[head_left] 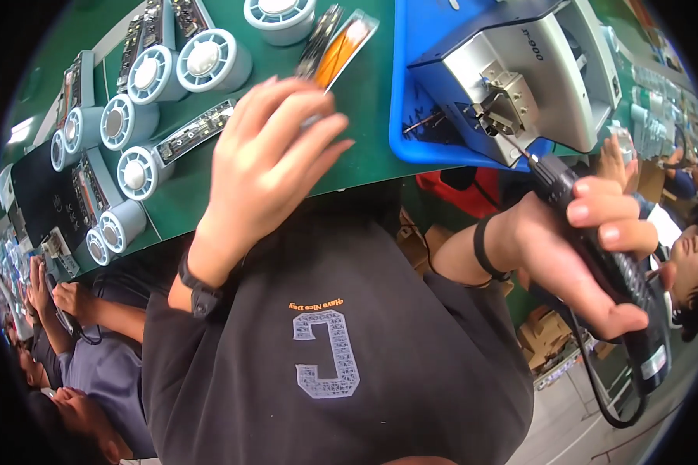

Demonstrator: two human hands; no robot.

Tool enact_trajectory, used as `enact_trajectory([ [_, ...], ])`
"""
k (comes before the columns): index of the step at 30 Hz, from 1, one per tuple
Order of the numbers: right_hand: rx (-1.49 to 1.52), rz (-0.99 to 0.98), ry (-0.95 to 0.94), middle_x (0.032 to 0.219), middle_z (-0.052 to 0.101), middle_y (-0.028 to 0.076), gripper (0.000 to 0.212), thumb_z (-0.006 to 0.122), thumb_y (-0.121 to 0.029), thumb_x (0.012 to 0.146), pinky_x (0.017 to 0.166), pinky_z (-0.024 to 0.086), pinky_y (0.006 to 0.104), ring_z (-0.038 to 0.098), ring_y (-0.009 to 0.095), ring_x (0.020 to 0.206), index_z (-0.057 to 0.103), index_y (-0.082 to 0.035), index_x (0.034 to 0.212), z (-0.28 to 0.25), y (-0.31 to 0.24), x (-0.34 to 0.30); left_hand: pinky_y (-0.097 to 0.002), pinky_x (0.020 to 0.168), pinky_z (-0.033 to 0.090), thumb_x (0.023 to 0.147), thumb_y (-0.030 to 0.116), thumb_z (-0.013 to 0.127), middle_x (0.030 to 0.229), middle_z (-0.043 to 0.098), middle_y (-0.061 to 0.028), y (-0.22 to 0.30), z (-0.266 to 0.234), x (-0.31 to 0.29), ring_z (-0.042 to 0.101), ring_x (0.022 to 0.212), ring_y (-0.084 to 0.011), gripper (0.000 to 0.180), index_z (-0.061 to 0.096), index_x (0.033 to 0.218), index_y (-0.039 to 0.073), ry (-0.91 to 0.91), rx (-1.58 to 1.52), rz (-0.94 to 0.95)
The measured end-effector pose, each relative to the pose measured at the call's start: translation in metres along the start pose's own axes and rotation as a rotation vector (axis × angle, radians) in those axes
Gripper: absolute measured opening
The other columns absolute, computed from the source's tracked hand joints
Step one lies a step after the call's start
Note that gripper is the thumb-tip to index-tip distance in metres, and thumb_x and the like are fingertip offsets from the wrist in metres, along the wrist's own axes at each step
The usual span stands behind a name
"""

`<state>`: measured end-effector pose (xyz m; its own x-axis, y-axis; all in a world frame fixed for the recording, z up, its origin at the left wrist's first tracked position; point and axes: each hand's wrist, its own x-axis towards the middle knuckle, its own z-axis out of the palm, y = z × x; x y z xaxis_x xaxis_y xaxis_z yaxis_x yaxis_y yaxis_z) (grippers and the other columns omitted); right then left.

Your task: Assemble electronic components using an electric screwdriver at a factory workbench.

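My right hand (pixel 605 256) is wrapped round a black electric screwdriver (pixel 558 182) at the right. The tool's thin bit reaches the metal pick-up block (pixel 512 108) on the front of a silver-grey screw feeder (pixel 481 70). My left hand (pixel 275 147) hovers over the green bench, its bent fingers smeared by motion; whether anything is in them I cannot make out. Just beyond those fingertips lies an opened casing with an orange part (pixel 341 54) inside. Left of the hand is a light-blue handheld fan (pixel 139 170) with a bare circuit board (pixel 198 128) in its handle.
Several more light-blue fans (pixel 213 62) lie across the green bench (pixel 186 209). A blue tray (pixel 399 116) holds the feeder and some dark loose pieces. A black cord hangs from the screwdriver. Other people work at the left (pixel 108 372) and the right (pixel 686 263).
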<state>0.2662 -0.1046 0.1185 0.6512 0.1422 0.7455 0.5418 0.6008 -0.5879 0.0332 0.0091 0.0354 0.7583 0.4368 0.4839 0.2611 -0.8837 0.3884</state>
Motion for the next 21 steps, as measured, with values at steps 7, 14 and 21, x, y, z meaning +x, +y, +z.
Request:
enact_trajectory([
  [7,-0.156,-0.025,-0.09,0.069,0.047,0.005,0.065,0.039,-0.073,0.105,0.045,0.038,0.0314,0.043,0.019,0.044,0.051,-0.01,0.117,0.016,0.019,-0.001,-0.0474,0.09,0.059,0.074,0.009,0.091,0.108,0.071,-0.0068,-0.014,-0.033,-0.05,0.07,0.101,-0.0282,0.04,0.077,0.111,0.008,-0.011,-0.101,0.018],
  [14,0.098,0.254,-0.413,0.07,0.048,0.006,0.061,0.04,-0.071,0.106,0.051,0.044,0.036,0.047,0.02,0.048,0.053,-0.011,0.116,0.0,0.031,0.02,-0.0428,0.084,0.058,0.079,0.01,0.09,0.102,0.074,-0.0088,0.013,-0.032,-0.014,0.071,0.091,-0.0306,0.041,0.076,0.117,0.006,-0.005,-0.031,-0.305],
  [21,0.188,0.282,-0.312,0.075,0.047,0.004,0.061,0.045,-0.07,0.104,0.051,0.042,0.0368,0.043,0.018,0.048,0.057,-0.011,0.113,0.014,-0.004,-0.018,-0.0395,0.081,0.057,0.079,0.011,0.09,0.105,0.075,-0.0096,0.002,-0.019,-0.021,0.072,0.089,-0.0295,0.043,0.077,0.12,0.005,-0.043,0.008,-0.247],
])
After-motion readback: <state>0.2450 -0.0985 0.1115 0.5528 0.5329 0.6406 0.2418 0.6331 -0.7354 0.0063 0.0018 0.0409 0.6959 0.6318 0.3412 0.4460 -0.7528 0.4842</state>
